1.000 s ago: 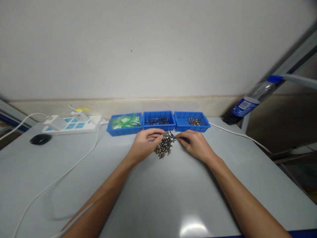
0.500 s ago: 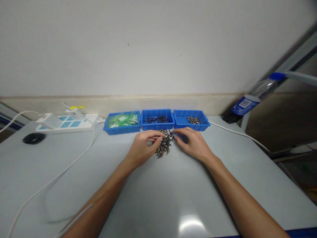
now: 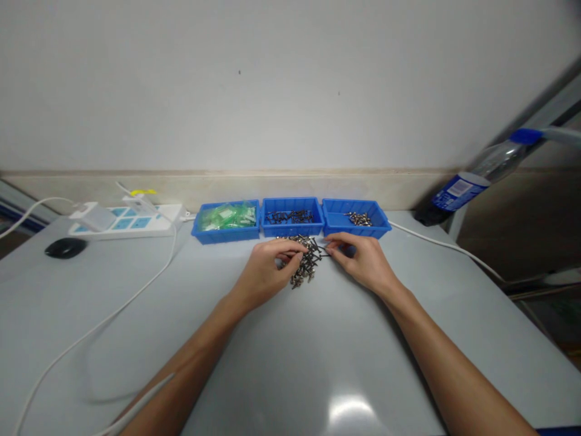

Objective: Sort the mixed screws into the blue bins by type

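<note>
A pile of mixed dark and silvery screws lies on the table between my hands. My left hand is at the pile's left side, thumb and fingers pinched together over it; whatever they grip is too small to make out. On the opposite side, my right hand pinches a dark screw at the pile's edge with thumb and forefinger. Just behind stand three blue bins: the left bin holds green-and-clear plastic packets, the middle bin dark screws, and the right bin silvery screws.
A white power strip with plugged-in adapters sits at the back left, near a black computer mouse. Its white cable runs across the left of the table. A dark-drink bottle leans at the back right.
My right hand's thumb and forefinger have closed on a dark screw at the pile's edge. My left hand's fingers have come closer together over the pile. The view has shifted slightly.
</note>
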A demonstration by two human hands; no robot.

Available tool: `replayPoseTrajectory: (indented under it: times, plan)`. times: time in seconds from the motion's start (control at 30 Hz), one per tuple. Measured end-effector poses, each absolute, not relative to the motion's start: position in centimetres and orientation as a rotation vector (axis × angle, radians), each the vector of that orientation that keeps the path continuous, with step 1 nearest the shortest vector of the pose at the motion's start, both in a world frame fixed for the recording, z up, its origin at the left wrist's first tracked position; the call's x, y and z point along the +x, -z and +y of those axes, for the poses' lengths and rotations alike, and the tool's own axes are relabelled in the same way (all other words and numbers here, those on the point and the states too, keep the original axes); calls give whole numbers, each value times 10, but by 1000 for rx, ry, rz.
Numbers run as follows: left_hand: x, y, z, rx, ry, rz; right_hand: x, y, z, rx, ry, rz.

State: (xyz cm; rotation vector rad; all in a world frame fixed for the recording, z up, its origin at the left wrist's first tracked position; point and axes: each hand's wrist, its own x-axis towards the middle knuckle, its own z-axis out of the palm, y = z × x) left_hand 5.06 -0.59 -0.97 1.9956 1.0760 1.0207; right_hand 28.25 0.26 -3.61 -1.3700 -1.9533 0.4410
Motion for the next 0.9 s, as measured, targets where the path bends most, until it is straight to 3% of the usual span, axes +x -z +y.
replayPoseTrajectory:
  times: [0.23,0.47,0.63,0.8,0.9]
  plan:
    - [51,8,-6,2032,-995,1090,286,36,4,-1368,-482,-1908]
    - [51,12,-5,1814,-1043,963,282,18,-4,-1071,-1199,-1425]
    - [53,10,-8,1659,-968,827,276,12,-10,-975,-1410,-1402]
    - [55,8,-6,1519,-929,808,274,14,-8,-981,-1407,-1398]
    - [54,7,5,1435,-1023,895,275,22,-1,-1094,-1158,-1427]
